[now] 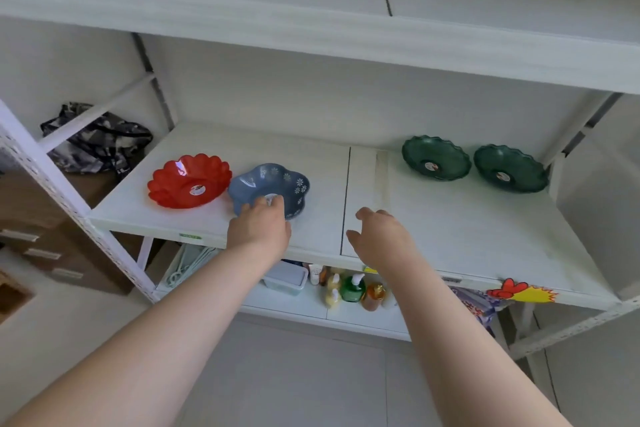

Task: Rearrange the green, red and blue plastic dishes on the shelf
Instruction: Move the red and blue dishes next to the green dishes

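On the white shelf (450, 218) a red scalloped dish (188, 180) lies at the left. Touching its right edge is a blue flower-patterned dish (273, 184). My left hand (259, 227) grips the blue dish's near rim, fingers curled over the edge into the bowl. Two dark green dishes (435, 158) (510, 168) stand side by side at the back right. My right hand (381, 239) hovers over the shelf's front middle, fingers apart, holding nothing.
A higher shelf board (311, 35) overhangs the dishes. Below, a lower shelf holds several bottles (351, 289) and a pale box (285, 279). A dark patterned bag (97, 139) lies at the left behind the white upright post (52, 191).
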